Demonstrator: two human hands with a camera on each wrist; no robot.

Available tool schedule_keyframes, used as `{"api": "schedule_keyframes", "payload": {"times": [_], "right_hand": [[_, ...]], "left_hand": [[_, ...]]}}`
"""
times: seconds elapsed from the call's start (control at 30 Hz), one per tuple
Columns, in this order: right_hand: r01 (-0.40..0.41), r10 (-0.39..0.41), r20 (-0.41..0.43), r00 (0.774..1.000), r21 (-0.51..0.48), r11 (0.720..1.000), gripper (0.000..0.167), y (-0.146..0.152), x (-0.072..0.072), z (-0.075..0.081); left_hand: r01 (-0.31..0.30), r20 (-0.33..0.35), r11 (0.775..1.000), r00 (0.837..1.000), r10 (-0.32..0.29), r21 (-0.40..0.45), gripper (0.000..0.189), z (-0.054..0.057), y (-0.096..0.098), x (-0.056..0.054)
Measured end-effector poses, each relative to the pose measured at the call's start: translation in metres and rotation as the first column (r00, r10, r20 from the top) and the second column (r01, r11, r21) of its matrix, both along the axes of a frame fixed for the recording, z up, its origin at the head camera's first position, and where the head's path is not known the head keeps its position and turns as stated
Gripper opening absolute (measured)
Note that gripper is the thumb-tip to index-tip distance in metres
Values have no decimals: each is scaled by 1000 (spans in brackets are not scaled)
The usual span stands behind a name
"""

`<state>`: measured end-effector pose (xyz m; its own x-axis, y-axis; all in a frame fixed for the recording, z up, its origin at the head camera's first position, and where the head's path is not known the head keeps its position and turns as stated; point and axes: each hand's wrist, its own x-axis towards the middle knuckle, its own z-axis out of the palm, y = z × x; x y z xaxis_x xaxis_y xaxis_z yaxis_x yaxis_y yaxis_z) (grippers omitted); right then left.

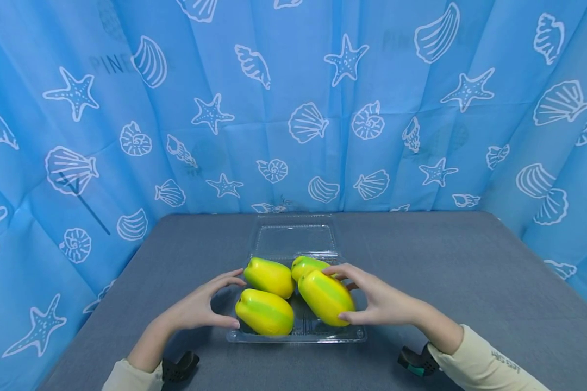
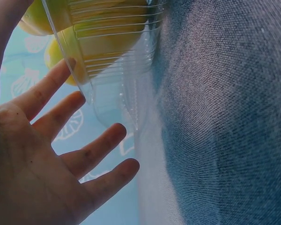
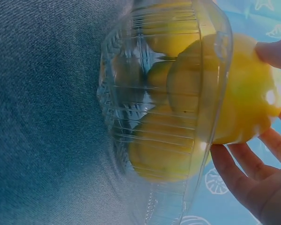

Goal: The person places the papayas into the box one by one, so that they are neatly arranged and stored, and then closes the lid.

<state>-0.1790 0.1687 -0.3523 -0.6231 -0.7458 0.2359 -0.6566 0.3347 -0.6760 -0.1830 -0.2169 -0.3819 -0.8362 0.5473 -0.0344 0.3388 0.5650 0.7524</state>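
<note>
The grey, flat-topped desk (image 1: 420, 260) had a matt, coarsely woven cloth surface. The clear rectangular container (image 1: 295, 339) was glossy, ribbed, see-through plastic, as was its lid (image 1: 295, 239) toward the desk's far edge. The four yellow-and-green oval fruits (image 1: 266, 314) looked smooth and shiny. Beyond that edge, the blue shell-printed curtain (image 1: 283, 87) was thin, creased cloth; the cream sleeves (image 1: 479, 361), matt fabric

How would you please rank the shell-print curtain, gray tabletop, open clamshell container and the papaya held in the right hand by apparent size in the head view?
1. Shell-print curtain
2. Gray tabletop
3. Open clamshell container
4. Held papaya
</note>
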Motion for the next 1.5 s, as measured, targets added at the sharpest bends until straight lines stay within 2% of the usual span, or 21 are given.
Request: {"api": "schedule_keyframes", "payload": {"times": [0.6, 0.87, 1.5], "right_hand": [[-39, 42, -44, 998, 79, 996, 65, -6, 3, -2], [-60, 70, -99, 993, 101, 993, 66, -9, 3, -7], [-83, 93, -64, 994, 145, 986, 65, -10, 5, -11]], "left_hand": [[5, -1, 1000, 1000, -5, 4, 64, 0, 0, -1], [0, 0, 1000, 1000, 0, 5, 63, 1, 0, 0], [-2, 7, 1000, 1000, 2, 9, 64, 0, 0, 0]]}}
